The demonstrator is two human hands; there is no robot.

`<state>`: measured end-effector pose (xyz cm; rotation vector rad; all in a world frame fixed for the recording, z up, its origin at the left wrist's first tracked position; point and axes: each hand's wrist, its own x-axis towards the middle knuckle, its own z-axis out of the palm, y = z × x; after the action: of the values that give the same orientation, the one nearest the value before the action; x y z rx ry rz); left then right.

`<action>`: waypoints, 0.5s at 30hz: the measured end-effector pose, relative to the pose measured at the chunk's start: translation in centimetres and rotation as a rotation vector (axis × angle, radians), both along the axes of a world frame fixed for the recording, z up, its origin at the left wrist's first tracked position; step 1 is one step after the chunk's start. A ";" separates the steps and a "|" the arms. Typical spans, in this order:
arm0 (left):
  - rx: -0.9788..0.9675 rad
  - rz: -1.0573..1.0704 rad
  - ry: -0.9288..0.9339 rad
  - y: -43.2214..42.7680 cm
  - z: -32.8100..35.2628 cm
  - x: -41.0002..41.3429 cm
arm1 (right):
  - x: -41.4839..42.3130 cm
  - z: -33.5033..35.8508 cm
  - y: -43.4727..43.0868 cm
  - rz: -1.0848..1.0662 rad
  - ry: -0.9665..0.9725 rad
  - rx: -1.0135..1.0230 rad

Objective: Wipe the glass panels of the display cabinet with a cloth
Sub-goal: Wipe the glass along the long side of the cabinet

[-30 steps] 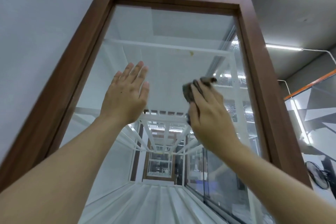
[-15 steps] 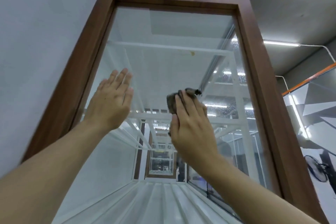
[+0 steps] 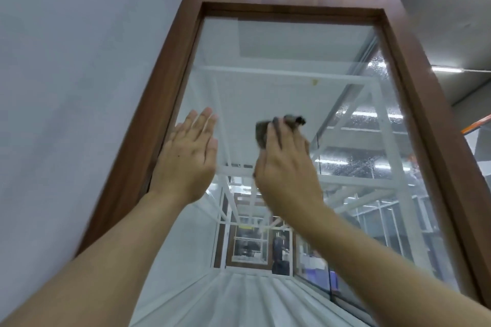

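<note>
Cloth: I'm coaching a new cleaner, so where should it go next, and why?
Probably slide the cloth rightward across the glass. The right hand presses it mid-panel, while specks show toward the right of the frame; the left hand lies flat on the glass near the left edge. Whether the specks sit on this pane I cannot tell.

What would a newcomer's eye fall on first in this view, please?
Two bare hands raised against the tall glass panel of the brown wooden-framed cabinet fill the middle: the left hand is spread flat near the frame's left side, and the right hand presses a dark cloth to the glass. To the right, the side glass looks speckled with droplets or spots.
</note>
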<state>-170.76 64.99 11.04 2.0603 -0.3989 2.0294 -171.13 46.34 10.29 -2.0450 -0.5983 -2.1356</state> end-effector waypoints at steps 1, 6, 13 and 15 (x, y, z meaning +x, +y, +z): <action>0.002 0.002 0.001 0.0 0.0 0.0 | -0.1 2.7 0.5 0.019 0.018 0.065; -0.008 0.015 -0.008 0.1 0.0 0.0 | 0.2 4.3 4.3 0.059 0.000 -0.035; -0.003 0.035 0.020 -0.2 0.1 -0.3 | 0.5 2.8 0.0 0.035 -0.029 -0.008; 0.023 0.043 0.053 0.1 0.2 -0.7 | -0.1 6.6 2.2 0.046 0.007 0.107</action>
<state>-171.44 65.05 11.25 2.1494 -0.3732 1.9981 -171.27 48.52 16.90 -1.9631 -0.5137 -2.0862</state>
